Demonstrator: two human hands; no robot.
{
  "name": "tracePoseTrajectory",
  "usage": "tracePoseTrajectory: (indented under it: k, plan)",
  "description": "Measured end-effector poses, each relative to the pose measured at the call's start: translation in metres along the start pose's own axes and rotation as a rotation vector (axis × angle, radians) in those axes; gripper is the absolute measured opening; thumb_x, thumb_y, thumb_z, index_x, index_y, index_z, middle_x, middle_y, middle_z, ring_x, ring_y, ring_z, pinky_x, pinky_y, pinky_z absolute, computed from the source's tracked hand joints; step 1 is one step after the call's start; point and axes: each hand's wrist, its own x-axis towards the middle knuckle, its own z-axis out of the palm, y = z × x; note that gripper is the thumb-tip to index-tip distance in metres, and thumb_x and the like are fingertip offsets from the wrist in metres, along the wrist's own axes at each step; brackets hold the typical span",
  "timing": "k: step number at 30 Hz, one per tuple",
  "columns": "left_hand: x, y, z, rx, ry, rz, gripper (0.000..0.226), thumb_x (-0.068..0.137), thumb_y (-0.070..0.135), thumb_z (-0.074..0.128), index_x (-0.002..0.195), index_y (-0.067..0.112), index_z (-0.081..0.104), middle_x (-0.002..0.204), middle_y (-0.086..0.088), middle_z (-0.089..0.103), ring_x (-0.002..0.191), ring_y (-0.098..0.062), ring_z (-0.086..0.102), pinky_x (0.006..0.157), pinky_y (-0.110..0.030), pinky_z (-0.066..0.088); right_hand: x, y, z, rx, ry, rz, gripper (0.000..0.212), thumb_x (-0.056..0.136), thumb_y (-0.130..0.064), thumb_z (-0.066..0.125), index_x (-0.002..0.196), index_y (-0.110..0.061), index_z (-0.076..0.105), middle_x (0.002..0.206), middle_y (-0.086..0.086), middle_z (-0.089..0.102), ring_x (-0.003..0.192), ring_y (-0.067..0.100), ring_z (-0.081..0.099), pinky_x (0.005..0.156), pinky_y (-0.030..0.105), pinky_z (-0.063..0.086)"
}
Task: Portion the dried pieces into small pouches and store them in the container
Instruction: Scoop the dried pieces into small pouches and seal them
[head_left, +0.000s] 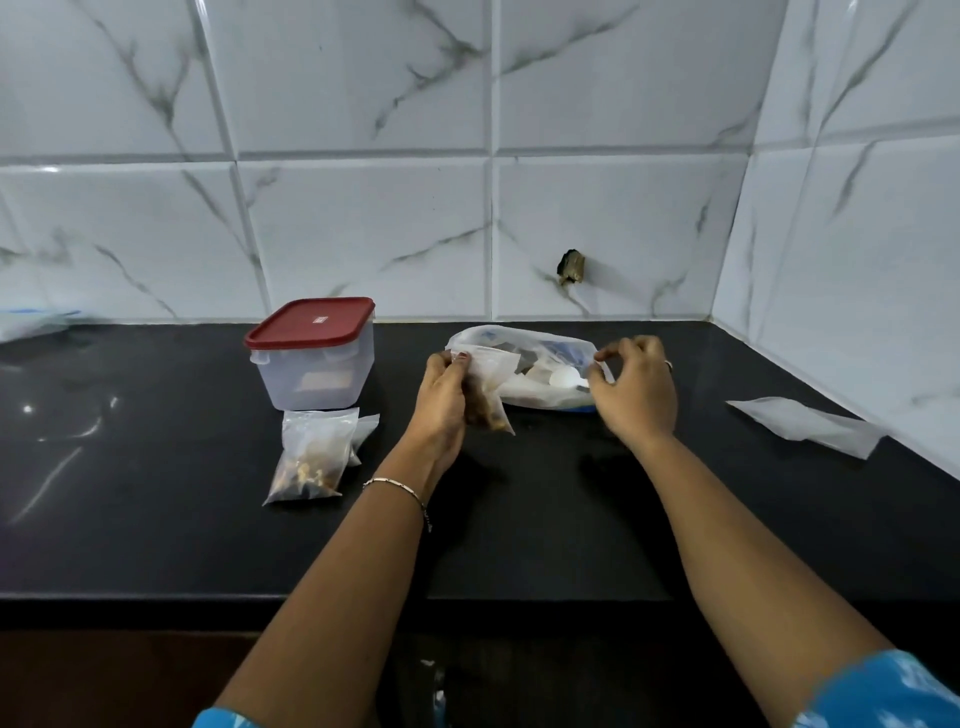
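Hands are working over the black desk (545, 519), close to the tiled wall. The left hand (447, 395) is gripping a small clear pouch (491, 405) by its upper part, with brown dried pieces (488, 415) sitting in its lower end. The right hand (636, 389) is pinching, thumb against forefinger, the thin edge at the right end of a large plastic bag (524, 345), which is lying just behind the pouch with a white spoon (566, 382) inside. Well left of the hands, the translucent container (317, 379) is standing with its red lid (311, 322) on. A filled pouch (311, 457) is lying just in front of it, partly covering another pouch (366, 428). An empty white bag (805, 426) is lying far right.
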Motion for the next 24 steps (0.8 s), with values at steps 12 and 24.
tracePoseTrajectory:
  k: [12, 24]
  plan:
    - [0.015, 0.009, -0.010, -0.333, 0.043, 0.082, 0.009, 0.095, 0.011, 0.057, 0.087, 0.014, 0.055, 0.067, 0.005, 0.067, 0.065, -0.006, 0.064, 0.066, -0.024, 0.054, 0.002, -0.088, 0.029, 0.656, -0.203, -0.069, 0.017, 0.089, -0.028, 0.068, 0.085, -0.012, 0.074, 0.080, -0.004, 0.070, 0.074, 0.007, 0.062, 0.070, 0.022, 0.047]
    - [0.021, 0.014, -0.004, -0.051, 0.115, 0.273, 0.005, 0.092, 0.009, 0.063, 0.088, 0.010, 0.066, 0.080, 0.002, 0.068, 0.067, 0.004, 0.063, 0.064, -0.009, 0.048, 0.009, -0.069, 0.019, 0.345, 0.288, -0.379, 0.017, 0.088, -0.028, 0.068, 0.083, -0.013, 0.071, 0.086, -0.002, 0.066, 0.082, 0.010, 0.055, 0.075, 0.027, 0.049]
